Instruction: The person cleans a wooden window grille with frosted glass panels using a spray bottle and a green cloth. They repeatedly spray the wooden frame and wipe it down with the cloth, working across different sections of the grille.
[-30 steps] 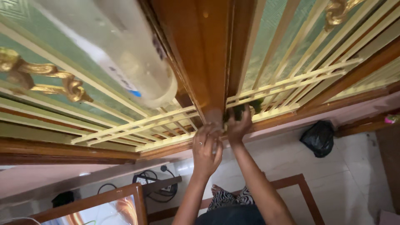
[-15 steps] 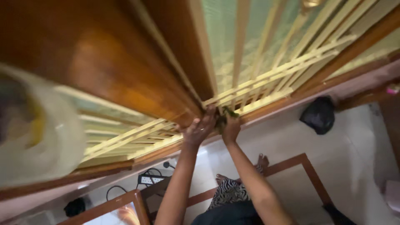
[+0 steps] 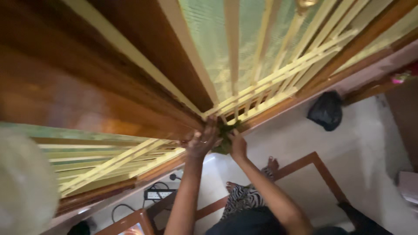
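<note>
Left hand (image 3: 201, 142) at frame centre, ringed finger showing, fingers curled against the wooden post (image 3: 109, 93) where it meets the cream grille (image 3: 261, 85); whether gripping anything, cannot tell. Right hand (image 3: 237, 146) just beside it, closed on a green cloth (image 3: 224, 135), pressed against the lowest grille bars. Cloth bunched between the two hands, touching both, slightly right of centre. Green patterned glass (image 3: 209, 39) behind the bars, across the upper middle. Black bag (image 3: 325, 111) on the pale floor (image 3: 374, 143) at right, well apart from the hands. Power strip (image 3: 159, 194) with cables at lower left. Bare feet (image 3: 272, 165) and zebra-print fabric (image 3: 244, 198) below the arms, lower centre.
</note>
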